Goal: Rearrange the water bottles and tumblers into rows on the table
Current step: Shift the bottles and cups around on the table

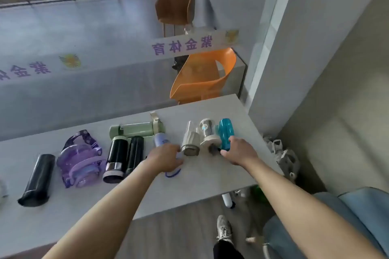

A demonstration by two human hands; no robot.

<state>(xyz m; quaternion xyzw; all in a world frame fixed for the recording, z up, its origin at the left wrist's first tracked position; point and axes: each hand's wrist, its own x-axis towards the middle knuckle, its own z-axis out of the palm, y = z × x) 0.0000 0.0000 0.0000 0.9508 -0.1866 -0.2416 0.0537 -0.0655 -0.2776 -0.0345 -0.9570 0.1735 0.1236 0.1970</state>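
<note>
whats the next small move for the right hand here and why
Probably close the right hand on the teal bottle and nudge it into line with the clear tumbler beside it. The fingers already rest at its near end, it sits last on the right side of the table, and the left hand is busy with the lavender bottle.

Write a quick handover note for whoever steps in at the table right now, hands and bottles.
Left hand: closed around the lavender bottle.
Right hand: gripping the teal bottle at its near end.
Done: most bottles lie roughly side by side on the table, from the black tumbler to the teal one.
Left: the green bottle lies crosswise behind the row; spacing is uneven.
</note>
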